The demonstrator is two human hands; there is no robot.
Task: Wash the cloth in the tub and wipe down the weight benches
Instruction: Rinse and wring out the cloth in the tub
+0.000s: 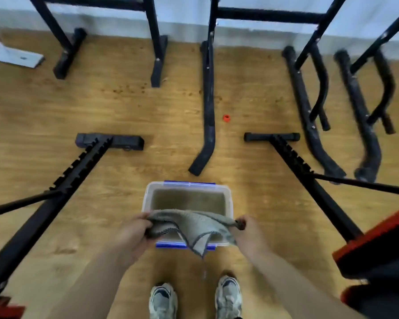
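Observation:
A grey cloth [194,224] with a dark stitched edge hangs stretched between my two hands, above the near rim of the tub. My left hand [134,233] grips its left end and my right hand [247,231] grips its bunched right end. A corner of the cloth droops down and water drips from it. The clear plastic tub [229,203] with blue clips stands on the wooden floor and holds murky water. A weight bench with a red and black pad [378,245] shows at the right edge, and another bench's black frame [55,201] runs along the left.
Black rack legs and bars [207,100] stand on the floor ahead by the white wall. A small red cap [226,118] lies beyond the tub. A white plate [12,56] lies at the far left. My two shoes [194,298] are just behind the tub.

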